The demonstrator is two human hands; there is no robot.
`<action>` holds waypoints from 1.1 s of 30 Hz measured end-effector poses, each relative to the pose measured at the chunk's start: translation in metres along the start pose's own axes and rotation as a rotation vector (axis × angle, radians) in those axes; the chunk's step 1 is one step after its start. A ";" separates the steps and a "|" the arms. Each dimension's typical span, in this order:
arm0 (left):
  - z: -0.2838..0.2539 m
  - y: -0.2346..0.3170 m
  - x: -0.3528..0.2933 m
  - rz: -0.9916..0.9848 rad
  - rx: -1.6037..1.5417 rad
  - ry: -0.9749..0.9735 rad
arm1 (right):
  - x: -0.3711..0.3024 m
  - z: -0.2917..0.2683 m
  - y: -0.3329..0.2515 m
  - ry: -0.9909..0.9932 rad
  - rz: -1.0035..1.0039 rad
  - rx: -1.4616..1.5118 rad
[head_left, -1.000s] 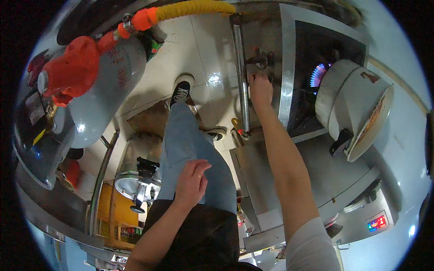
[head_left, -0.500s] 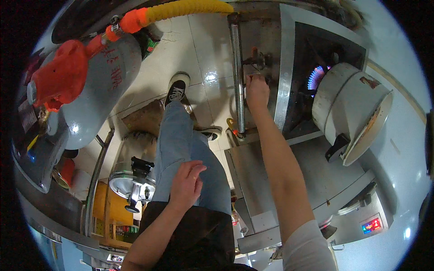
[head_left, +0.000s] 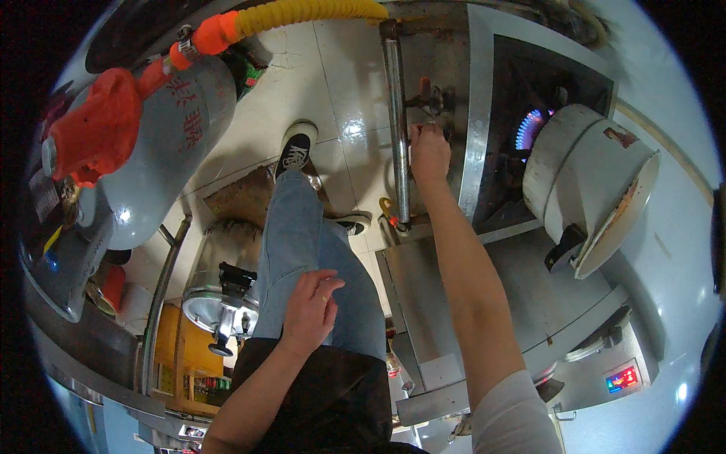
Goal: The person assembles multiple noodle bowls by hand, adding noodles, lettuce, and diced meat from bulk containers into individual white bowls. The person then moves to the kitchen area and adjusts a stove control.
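My right hand [head_left: 430, 155] reaches to the front of a gas stove [head_left: 479, 129], its fingers closed beside a metal pipe rail [head_left: 396, 129]. What they grip is hidden by the hand. Just beyond it sticks out a valve with a red handle [head_left: 426, 85]. A ring of blue flame [head_left: 527, 130] burns on the stove. Partly over the burner stands a large, worn, light-coloured pot [head_left: 567, 163] with a black side handle [head_left: 566, 248]. My left hand [head_left: 310, 310] hangs in front of my thigh, holding nothing, fingers loosely bent and apart.
A grey gas cylinder [head_left: 178, 144] with an orange-red fitting [head_left: 102, 125] and a yellow corrugated hose [head_left: 310, 13] is at the left. A pressure cooker [head_left: 215, 291] sits by my leg. Right of me is a steel counter [head_left: 499, 291]; tiled floor [head_left: 291, 68] lies ahead.
Both hands keep their places, the right one still at the stove front. The view shifts very slightly; the flame keeps burning.
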State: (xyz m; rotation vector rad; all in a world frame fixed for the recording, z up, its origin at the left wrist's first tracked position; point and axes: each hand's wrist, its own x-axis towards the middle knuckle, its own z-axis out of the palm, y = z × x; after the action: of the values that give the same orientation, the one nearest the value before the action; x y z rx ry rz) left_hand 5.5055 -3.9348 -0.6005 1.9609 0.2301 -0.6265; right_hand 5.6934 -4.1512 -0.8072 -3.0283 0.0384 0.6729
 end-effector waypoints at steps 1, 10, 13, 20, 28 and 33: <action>0.001 -0.001 -0.001 -0.004 0.000 -0.001 | 0.000 -0.001 -0.001 -0.006 -0.003 0.002; 0.003 -0.003 -0.002 0.014 0.017 0.013 | -0.003 -0.009 -0.004 0.025 -0.096 -0.011; 0.003 -0.002 -0.002 0.009 0.009 0.018 | -0.001 -0.005 -0.002 0.019 -0.036 0.022; 0.002 -0.003 -0.001 -0.006 0.015 0.001 | -0.001 0.001 -0.002 0.007 -0.013 0.046; 0.003 -0.002 0.000 -0.019 0.019 -0.032 | -0.001 0.001 0.000 -0.026 -0.016 0.009; 0.005 -0.004 -0.002 -0.004 0.023 -0.028 | -0.003 -0.001 -0.001 -0.002 -0.067 -0.027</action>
State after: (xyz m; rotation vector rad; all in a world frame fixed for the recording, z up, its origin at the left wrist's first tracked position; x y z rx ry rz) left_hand 5.5006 -3.9376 -0.6042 1.9729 0.2102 -0.6618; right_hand 5.6914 -4.1506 -0.8049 -3.0389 -0.0720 0.6763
